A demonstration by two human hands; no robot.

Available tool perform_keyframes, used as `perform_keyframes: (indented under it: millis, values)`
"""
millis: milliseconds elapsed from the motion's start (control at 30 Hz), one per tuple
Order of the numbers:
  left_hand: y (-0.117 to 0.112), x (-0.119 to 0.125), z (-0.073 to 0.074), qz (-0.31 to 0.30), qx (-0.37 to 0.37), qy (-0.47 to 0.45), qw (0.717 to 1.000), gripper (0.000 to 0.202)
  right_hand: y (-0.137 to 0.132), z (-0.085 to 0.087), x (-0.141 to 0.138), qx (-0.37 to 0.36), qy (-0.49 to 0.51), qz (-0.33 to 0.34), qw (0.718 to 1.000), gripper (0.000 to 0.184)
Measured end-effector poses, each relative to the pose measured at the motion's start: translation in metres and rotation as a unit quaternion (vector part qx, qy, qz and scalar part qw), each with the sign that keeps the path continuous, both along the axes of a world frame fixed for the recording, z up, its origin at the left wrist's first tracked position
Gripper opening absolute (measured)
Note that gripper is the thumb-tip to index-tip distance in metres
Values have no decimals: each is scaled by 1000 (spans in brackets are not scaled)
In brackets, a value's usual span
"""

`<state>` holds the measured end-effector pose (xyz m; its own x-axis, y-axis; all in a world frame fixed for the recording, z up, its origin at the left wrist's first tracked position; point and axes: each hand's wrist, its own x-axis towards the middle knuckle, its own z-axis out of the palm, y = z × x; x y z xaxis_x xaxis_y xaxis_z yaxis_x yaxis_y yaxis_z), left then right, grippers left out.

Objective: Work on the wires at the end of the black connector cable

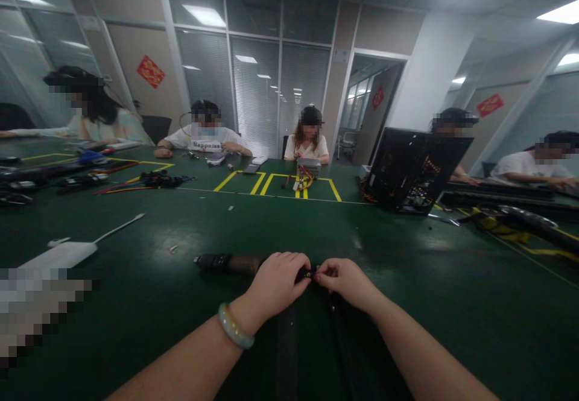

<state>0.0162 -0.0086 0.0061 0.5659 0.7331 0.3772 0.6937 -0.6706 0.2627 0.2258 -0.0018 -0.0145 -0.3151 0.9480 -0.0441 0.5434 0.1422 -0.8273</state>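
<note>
A dark cylindrical tool (242, 265) with a narrow ridged tip at its left end lies across the green table in front of me; its exact kind is unclear. My left hand (281, 280), a pale bangle (235, 327) on its wrist, curls over the tool's right part. Close beside it, my right hand (344, 280) is closed in a pinch at a small dark end (308, 274) with a shiny spot. What the right fingertips grip is too small to make out. A long dark cord or strip (333, 310) runs toward me below the right hand.
A white charger-like object (67, 255) with a cable lies at left. Bundled wires (158, 179) sit farther back. An open black computer case (414, 172) stands at right, with dark parts (520, 217) beyond it. Several people sit around the green table (253, 226).
</note>
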Motion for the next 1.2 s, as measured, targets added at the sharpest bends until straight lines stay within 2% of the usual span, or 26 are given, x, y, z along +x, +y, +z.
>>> perform_keyframes:
  millis: [133,600,767,967,1200]
  values:
    - [1,0,-2,-4,8,9,1000,7,0,1,-1,3,-3,-6,1000,22]
    - [1,0,-2,-10,0,-4,1000,13,-1,3,-2,-5,2,-6,1000,21]
    - [1,0,-3,10,-11,-13,1000,14,0,0,-1,-8,-6,-17,1000,21]
    - [2,0,-3,-9,0,5,1000,13,-1,3,-1,-5,-5,-7,1000,20]
    - [2,1,-4,10,-2,-3,1000,10,-1,2,-2,-2,9,-4,1000,21]
